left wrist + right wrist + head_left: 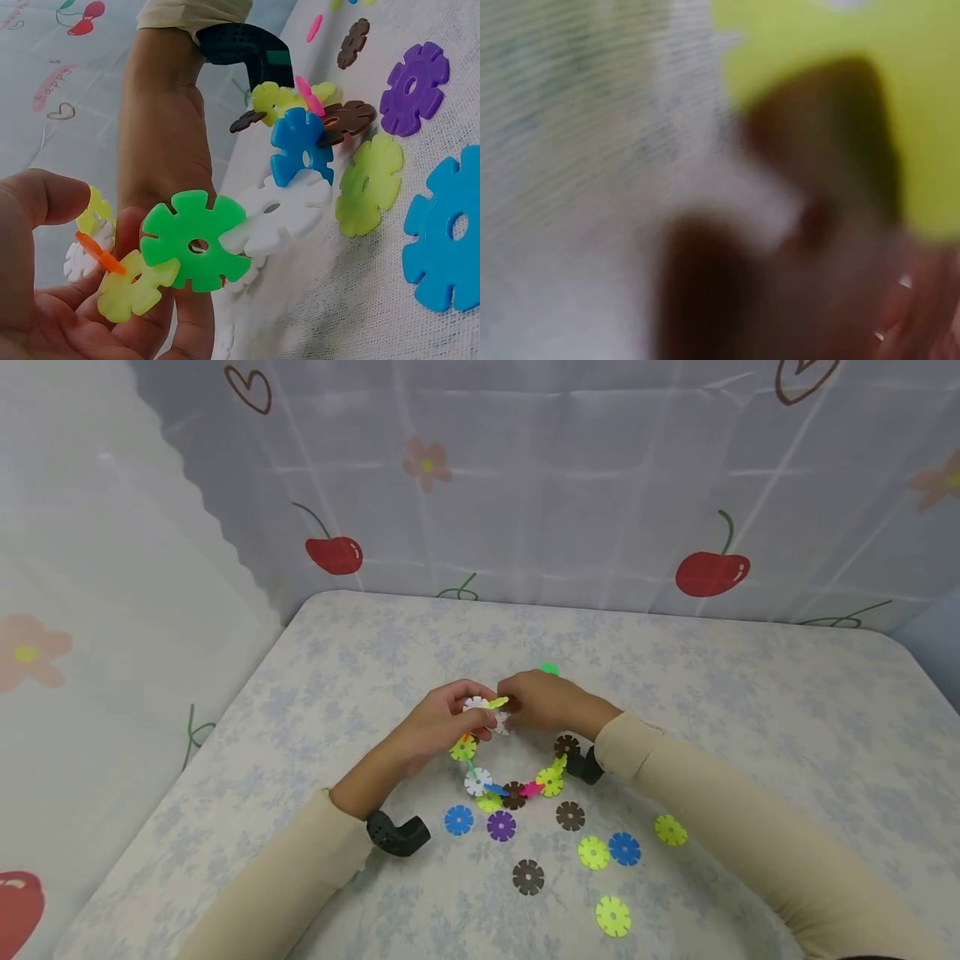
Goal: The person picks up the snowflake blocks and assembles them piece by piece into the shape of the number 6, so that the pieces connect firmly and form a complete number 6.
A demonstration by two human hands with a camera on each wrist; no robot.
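A curved chain of slotted plastic flower discs lies partly on the table and rises to my hands. My left hand (435, 727) pinches its raised end near a white disc (475, 703). Beside that end, my right hand (546, 700) grips a dark brown disc (512, 703) against a yellow disc (497, 702). Blur in the right wrist view hides how the brown and yellow pieces meet. In the left wrist view, an orange disc (100, 252), a green disc (196, 244) and a blue disc (301, 146) belong to the chain.
Loose discs lie nearer the person, among them a purple disc (501, 826), a blue disc (459, 820) and a yellow disc (613, 917). A green disc (550, 668) shows behind the right hand. A curtain (525, 485) hangs at the table's far edge.
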